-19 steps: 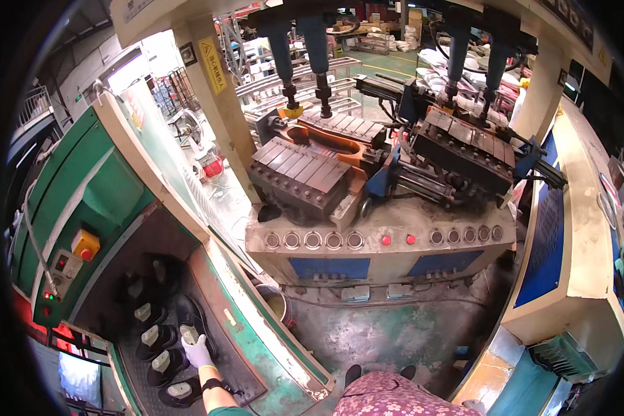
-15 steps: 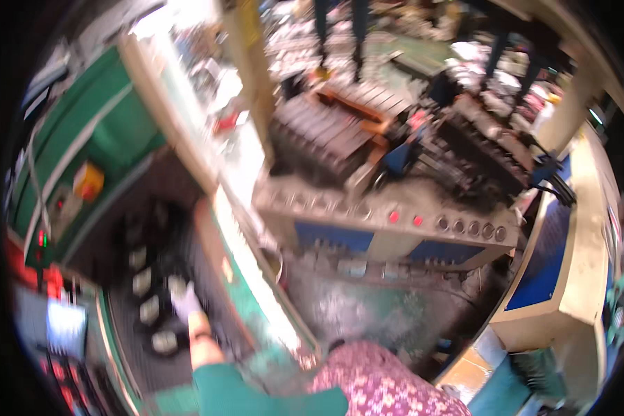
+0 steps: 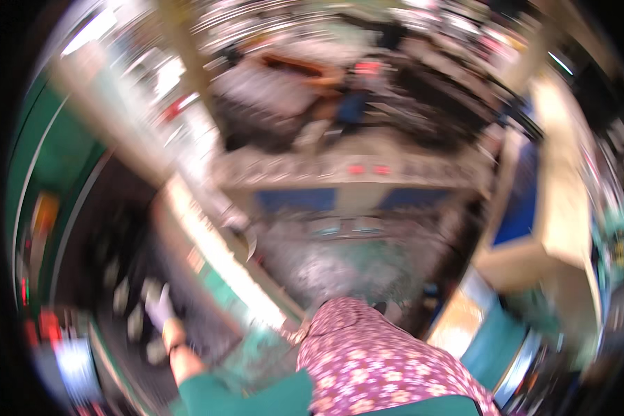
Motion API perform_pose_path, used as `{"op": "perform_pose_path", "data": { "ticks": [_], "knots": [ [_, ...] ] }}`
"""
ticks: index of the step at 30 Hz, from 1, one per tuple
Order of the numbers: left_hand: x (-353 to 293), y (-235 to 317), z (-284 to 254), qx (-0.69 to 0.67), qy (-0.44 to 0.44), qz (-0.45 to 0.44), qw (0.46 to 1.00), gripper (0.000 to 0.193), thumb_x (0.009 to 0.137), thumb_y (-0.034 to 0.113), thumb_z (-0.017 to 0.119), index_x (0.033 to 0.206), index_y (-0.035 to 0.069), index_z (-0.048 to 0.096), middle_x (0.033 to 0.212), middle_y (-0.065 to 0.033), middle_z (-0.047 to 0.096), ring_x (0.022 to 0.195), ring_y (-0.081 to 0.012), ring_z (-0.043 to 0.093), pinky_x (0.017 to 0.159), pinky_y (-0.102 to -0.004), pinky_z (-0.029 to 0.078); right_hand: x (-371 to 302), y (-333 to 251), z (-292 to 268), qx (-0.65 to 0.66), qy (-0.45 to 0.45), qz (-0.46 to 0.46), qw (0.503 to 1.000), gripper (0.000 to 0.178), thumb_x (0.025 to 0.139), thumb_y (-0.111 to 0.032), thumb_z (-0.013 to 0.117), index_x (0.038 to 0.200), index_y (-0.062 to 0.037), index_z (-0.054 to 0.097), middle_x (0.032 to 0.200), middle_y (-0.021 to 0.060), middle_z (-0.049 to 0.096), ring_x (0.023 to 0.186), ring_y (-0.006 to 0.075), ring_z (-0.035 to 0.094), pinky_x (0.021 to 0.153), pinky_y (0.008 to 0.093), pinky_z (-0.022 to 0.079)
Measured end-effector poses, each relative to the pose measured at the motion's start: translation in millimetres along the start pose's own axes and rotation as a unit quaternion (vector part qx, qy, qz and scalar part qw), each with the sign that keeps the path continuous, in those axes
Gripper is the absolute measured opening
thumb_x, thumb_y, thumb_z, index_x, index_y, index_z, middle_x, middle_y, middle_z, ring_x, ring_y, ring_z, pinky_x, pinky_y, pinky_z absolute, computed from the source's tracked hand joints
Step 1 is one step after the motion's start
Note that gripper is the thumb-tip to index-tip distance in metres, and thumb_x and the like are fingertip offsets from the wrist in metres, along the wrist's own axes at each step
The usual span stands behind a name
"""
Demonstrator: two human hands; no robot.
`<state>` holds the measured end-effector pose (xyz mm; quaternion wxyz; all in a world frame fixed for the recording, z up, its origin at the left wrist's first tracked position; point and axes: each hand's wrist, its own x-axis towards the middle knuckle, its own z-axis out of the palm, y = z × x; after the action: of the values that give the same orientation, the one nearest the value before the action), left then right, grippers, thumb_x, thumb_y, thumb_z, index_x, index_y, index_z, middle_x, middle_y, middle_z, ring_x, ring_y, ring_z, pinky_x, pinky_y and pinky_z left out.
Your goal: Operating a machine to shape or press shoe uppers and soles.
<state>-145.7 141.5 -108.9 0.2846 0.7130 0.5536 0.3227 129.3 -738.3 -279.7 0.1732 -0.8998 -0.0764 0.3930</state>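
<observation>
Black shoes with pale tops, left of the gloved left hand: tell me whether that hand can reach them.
Probably yes: the white-gloved left hand is close beside the black shoes with pale tops, and nothing visible stands between, though motion blur hides finer detail.

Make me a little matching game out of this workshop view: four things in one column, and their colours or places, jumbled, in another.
Things
1. left hand
2. sleeve
3. flower-patterned apron
4. push buttons

Colours or places
A. maroon with pale flowers
B. red, above the blue panels
C. gloved, at a pale-topped shoe, blurred here
D. plain green

Right pairs: 1-C, 2-D, 3-A, 4-B
</observation>
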Motion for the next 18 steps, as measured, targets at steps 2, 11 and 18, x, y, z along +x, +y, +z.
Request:
{"op": "perform_pose_path", "data": {
  "ticks": [2,11,18],
  "knots": [
    [9.0,-8.9,7.5,0.138,0.011,-0.023,0.99,0.046,0.084,0.017,0.072,0.124,-0.005,0.06,0.13,-0.0174,0.062,0.118,-0.0269,0.058,0.1,-0.0371,0.046,11.2,-17.3,-13.8,-0.13,0.011,-0.121,0.984,0.018,0.084,-0.026,0.058,0.09,-0.0117,0.067,0.089,0.0197,0.065,0.085,0.0348,0.065,0.075,0.0487,0.053],
    [-108.4,244.6,195.2,0.028,-0.042,0.311,0.949,0.042,0.088,0.01,0.066,0.126,-0.005,0.057,0.126,-0.0205,0.06,0.114,-0.0339,0.058,0.101,-0.0419,0.045,12.2,-49.0,-52.8,0.164,0.325,0.121,0.923,0.023,0.091,-0.014,0.047,0.102,-0.0061,0.066,0.084,0.0127,0.068,0.077,0.0276,0.069,0.073,0.0376,0.053],
    [-332.6,358.2,436.9,-0.016,-0.514,0.467,0.72,0.037,0.089,0.005,0.061,0.125,-0.002,0.058,0.127,-0.0178,0.056,0.119,-0.0315,0.052,0.106,-0.0397,0.038,43.0,96.2,-110.5,0.492,0.415,0.359,0.676,0.029,0.085,-0.016,0.054,0.11,-0.008,0.066,0.1,0.0168,0.07,0.098,0.0354,0.066,0.088,0.0434,0.051]
  ]
}}
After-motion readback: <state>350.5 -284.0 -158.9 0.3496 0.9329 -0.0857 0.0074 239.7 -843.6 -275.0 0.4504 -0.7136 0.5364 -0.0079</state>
